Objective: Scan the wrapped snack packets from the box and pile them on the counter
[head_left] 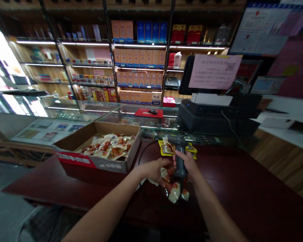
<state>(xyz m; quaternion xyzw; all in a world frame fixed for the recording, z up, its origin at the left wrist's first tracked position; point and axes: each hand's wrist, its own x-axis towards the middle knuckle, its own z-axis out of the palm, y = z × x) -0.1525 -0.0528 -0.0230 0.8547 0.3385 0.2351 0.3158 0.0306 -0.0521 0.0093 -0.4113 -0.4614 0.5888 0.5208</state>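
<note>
My right hand (pixel 190 164) wraps the scanner (pixel 179 156), upright over the worktop (pixel 242 188). My left hand (pixel 154 169) pinches packets (pixel 174 194) against its grip; box (pixel 101 163) sits left. I'd judge: flatten one packet, code square to scanner nose.

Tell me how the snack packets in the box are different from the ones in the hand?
The box packets lie heaped in the cardboard box, untouched; the hand packets are gripped by the left hand beside the scanner, above the counter. The box packets are many; the hand packets are few. Both have pale wrappers with reddish-brown food inside.
</note>
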